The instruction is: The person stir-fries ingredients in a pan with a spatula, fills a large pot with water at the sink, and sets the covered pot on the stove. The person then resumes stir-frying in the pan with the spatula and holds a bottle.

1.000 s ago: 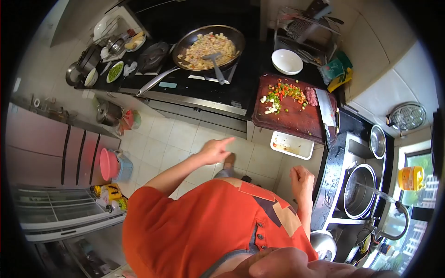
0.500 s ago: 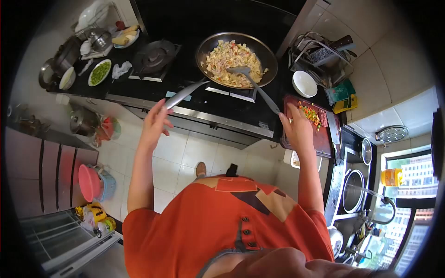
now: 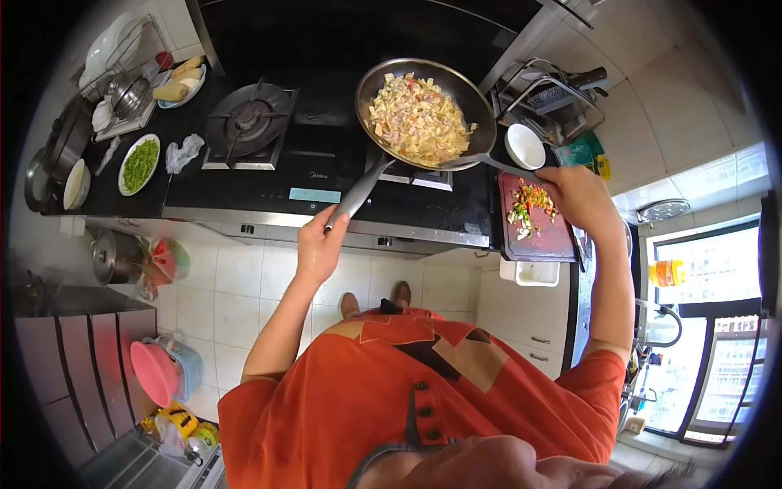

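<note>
A wok (image 3: 486, 122) with chopped, mixed pale food (image 3: 415, 121) in it sits over the right burner. My left hand (image 3: 319, 247) is closed around the wok's long handle (image 3: 358, 196). In my right hand (image 3: 580, 198) is the end of a grey spatula (image 3: 507, 165). Its blade lies at the wok's near right edge, by the food. Below the right hand, a dark red cutting board (image 3: 562, 236) carries chopped red and green peppers (image 3: 533, 202).
A white bowl (image 3: 524, 147) stands between the wok and a knife rack (image 3: 542, 94). To the left are a bare burner (image 3: 247, 121), a plate of chopped greens (image 3: 140, 165) and a plate of yellowish pieces (image 3: 173, 91). The counter's metal front edge (image 3: 407, 231) runs before me.
My left hand has gone from loosely open by the handle to gripping it. My right hand now grips the spatula, whose blade has shifted from mid-food to the near right edge.
</note>
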{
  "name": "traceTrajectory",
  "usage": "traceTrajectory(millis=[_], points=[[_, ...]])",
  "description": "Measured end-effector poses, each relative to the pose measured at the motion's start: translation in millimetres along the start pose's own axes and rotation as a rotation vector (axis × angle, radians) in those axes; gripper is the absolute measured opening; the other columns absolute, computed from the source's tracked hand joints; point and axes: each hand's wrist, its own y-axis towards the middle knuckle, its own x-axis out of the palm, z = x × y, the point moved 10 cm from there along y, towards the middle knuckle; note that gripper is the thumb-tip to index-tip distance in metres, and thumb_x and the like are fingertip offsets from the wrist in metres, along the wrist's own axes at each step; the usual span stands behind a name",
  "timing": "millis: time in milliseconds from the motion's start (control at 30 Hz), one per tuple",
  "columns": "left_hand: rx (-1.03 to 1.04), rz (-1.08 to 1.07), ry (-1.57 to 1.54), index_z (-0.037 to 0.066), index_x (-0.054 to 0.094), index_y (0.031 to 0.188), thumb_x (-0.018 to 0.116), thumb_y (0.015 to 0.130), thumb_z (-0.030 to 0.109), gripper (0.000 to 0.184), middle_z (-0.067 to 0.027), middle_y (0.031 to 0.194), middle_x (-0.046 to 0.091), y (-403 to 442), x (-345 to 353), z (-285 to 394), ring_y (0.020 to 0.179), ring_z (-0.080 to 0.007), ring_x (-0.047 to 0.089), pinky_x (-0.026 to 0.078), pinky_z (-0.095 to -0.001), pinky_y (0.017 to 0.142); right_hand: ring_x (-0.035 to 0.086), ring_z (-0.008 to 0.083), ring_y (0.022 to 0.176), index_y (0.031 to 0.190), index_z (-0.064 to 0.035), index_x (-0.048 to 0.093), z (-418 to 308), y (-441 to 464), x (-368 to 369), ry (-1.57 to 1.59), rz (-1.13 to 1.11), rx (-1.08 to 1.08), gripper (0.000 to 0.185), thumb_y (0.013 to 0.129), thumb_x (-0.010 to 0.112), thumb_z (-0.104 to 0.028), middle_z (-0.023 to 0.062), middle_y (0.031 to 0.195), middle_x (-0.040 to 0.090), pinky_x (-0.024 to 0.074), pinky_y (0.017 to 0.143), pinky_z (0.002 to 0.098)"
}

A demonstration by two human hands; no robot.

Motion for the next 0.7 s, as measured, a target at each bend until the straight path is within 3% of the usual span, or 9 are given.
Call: traceTrajectory(millis=[100,233,300,400,467,533,600,633,700], points=[[-0.083,-0.021,-0.009,-0.002,0.063,0.112,0.062,0.089,0.029,0.038,0.0012,0.061,0.051,0.1,-6.3,3.4,0.053,-0.004,0.042,0.035,-0.0217,0.048,0.063,0.0344,0.084,0.099,-0.0124,0.067,-24.8,36.8,29.7,-0.015,-0.038,-0.117,0.018,0.085,0.057,-0.019,0.0155,0.084,0.066,0.0501,0.072,0.0453],[-0.043,0.004,-0.034,-0.002,0.063,0.111,0.063,0.089,0.027,0.037,0.002,0.063,0.053,0.0,-13.3,-0.7,0.053,-0.0035,0.042,0.036,-0.0211,0.049,0.066,0.0343,0.083,0.085,-0.0073,0.065,-32.9,81.8,68.3,-0.096,0.131,-0.134,0.011,0.081,0.054,-0.008,0.0169,0.082,0.066,0.052,0.07,0.0459],[-0.079,0.028,-0.069,-0.003,0.063,0.11,0.063,0.089,0.027,0.037,0.0018,0.064,0.054,1.8,-19.2,-9.7,0.054,-0.0034,0.043,0.036,-0.0209,0.049,0.066,0.0354,0.084,0.086,-0.0067,0.065,-14.3,74.2,50.3,0.029,0.094,0.033,0.014,0.083,0.051,-0.008,0.0181,0.083,0.066,0.0524,0.072,0.0464],[-0.124,0.042,-0.125,-0.004,0.062,0.111,0.063,0.089,0.027,0.038,0.0004,0.068,0.056,4.3,-23.8,-13.7,0.051,-0.003,0.043,0.034,-0.0204,0.045,0.065,0.0358,0.086,0.09,-0.0049,0.065,37.1,71.0,46.8,-0.047,0.067,0.062,0.017,0.085,0.05,-0.011,0.0189,0.087,0.066,0.0527,0.074,0.0462],[-0.252,0.081,-0.379,-0.004,0.06,0.114,0.062,0.091,0.026,0.038,-0.0006,0.068,0.056,-3.0,-22.1,-18.1,0.046,-0.003,0.038,0.029,-0.0203,0.04,0.065,0.0364,0.089,0.09,-0.0053,0.066,69.0,81.2,52.6,-0.02,0.028,0.103,0.018,0.084,0.051,-0.013,0.021,0.089,0.066,0.0524,0.075,0.0455],[-0.221,0.09,-0.413,-0.003,0.058,0.116,0.06,0.092,0.025,0.037,-0.0019,0.069,0.055,-4.8,-18.9,-18.7,0.042,-0.0034,0.035,0.024,-0.0205,0.037,0.064,0.0295,0.07,0.089,-0.002,0.065,94.7,123.3,99.2,0.018,-0.101,-0.018,0.021,0.086,0.048,-0.013,0.0173,0.079,0.064,0.0509,0.059,0.0418],[-0.251,0.192,-0.445,-0.003,0.058,0.115,0.061,0.092,0.026,0.037,-0.0044,0.072,0.059,-9.6,-22.2,-20.8,0.043,-0.0044,0.036,0.026,-0.0209,0.038,0.057,0.0224,0.057,0.089,-0.0001,0.064,97.6,136.5,146.0,0.597,-0.366,0.227,0.022,0.087,0.047,-0.014,0.0126,0.071,0.061,0.0445,0.048,0.0375],[-0.245,0.195,-0.448,-0.003,0.058,0.115,0.061,0.092,0.026,0.037,-0.0044,0.072,0.059,-11.7,-19.9,-19.7,0.043,-0.0044,0.036,0.026,-0.0209,0.038,0.054,0.0188,0.05,0.089,0.0008,0.063,92.4,139.5,164.8,0.883,-0.359,0.327,0.024,0.088,0.046,-0.015,0.0103,0.067,0.059,0.0413,0.042,0.0353],[-0.268,0.25,-0.457,-0.004,0.058,0.114,0.06,0.092,0.027,0.038,-0.0086,0.078,0.064,-15.1,-22.7,-21.4,0.044,-0.0056,0.039,0.029,-0.0212,0.039,0.049,0.0135,0.043,0.092,0.0013,0.064,60.4,141.9,176.4,1.081,-0.303,0.274,0.025,0.089,0.047,-0.017,0.0069,0.062,0.057,0.0367,0.036,0.0317]])
